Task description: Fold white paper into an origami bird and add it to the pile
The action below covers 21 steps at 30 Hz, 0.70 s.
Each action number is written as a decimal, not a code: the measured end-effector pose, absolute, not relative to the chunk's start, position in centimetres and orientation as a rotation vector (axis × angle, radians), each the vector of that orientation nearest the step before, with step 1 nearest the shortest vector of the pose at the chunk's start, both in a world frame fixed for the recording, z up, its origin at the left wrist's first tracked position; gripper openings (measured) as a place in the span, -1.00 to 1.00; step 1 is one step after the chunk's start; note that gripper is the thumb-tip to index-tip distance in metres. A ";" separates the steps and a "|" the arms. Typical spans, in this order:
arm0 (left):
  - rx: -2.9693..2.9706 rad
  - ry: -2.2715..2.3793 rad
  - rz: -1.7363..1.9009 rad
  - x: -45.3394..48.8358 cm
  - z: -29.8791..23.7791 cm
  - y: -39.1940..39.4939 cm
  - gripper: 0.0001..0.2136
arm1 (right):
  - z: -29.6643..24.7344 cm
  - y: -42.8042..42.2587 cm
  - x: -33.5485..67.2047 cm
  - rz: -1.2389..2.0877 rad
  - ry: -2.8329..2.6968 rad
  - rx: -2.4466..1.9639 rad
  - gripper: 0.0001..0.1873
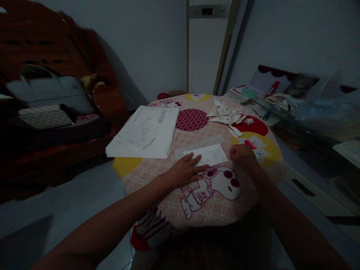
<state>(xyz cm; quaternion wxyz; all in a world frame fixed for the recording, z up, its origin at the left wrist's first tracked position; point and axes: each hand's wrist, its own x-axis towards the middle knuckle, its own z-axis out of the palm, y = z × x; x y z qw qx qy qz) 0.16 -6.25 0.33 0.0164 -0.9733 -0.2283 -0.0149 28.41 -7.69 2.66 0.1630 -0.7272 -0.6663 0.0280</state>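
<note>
A small white slip of paper with written lines lies on the round table's patterned cloth. My left hand rests flat with its fingers spread, the fingertips over the slip's left part. At the slip's right end, my right hand is closed in a fist on the cloth; whatever its fingers may hold is hidden. A pale, striped strip shows just behind the slip, too dim to name. Farther back is a heap of torn white paper scraps.
On the table's left lies a stack of printed sheets with smaller slips on top. A glass-topped table at right bears papers and a plastic bag. At left, a wooden bench holds a grey bag.
</note>
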 end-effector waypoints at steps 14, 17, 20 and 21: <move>-3.042 -0.747 -0.122 -1.0 -0.1 -6.6 -0.52 | 0.6 -7.4 25.5 0.523 -1.912 -1.664 -0.93; -3.080 -0.710 -0.129 -2.2 0.0 -6.8 -0.54 | 0.7 -7.4 25.5 0.559 -1.888 -1.666 -0.93; -3.125 -0.716 -0.157 -3.4 0.5 -7.1 -0.58 | 0.6 -7.4 25.5 0.566 -1.880 -1.661 -0.92; -3.134 -0.733 -0.176 -3.8 0.6 -7.2 -0.59 | 0.6 -7.4 25.5 0.565 -1.877 -1.662 -0.92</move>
